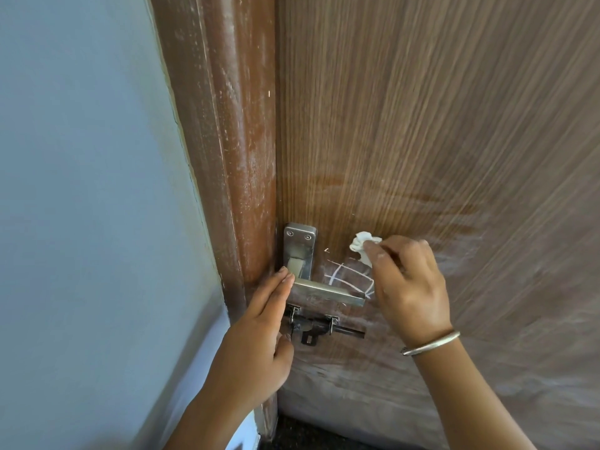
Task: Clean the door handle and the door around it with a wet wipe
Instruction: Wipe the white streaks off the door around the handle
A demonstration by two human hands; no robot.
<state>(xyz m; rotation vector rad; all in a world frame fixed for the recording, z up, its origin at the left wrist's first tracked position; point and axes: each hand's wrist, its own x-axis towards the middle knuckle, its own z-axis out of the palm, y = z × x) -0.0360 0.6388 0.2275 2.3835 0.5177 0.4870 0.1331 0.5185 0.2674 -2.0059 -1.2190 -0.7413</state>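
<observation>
From the head view, the right hand (409,287) had its grip closed around a crumpled wet wipe (362,243), pinched between thumb and fingertips with the wad pressed against the door (422,108). The door handle (328,292), a flat metal lever, lay just below and to the left of that grip, its free end near the knuckles. White scribbled lines (349,276) sat directly under the grip, between it and the lever. Above the grip the wood looked darker and damp in a broad arc, and beyond it to the right it was pale and dusty. The left hand (256,339) was open, with straight fingers whose tips touched the lever where it met the backplate (299,248), well to the left of the gripping hand. A dark sliding bolt (319,328) sat below the lever, between the two wrists. The wipe looked soft, limp and light, likely to bunch or tear if dragged hard, so it probably handled best balled up behind the fingertips with pressure through the pads. The handle looked rigid and smooth, probably slippery when wet, and easiest to clean by wrapping the wipe around the bar while the other hand steadied it. A metal bangle (431,344) circled the right wrist.
</observation>
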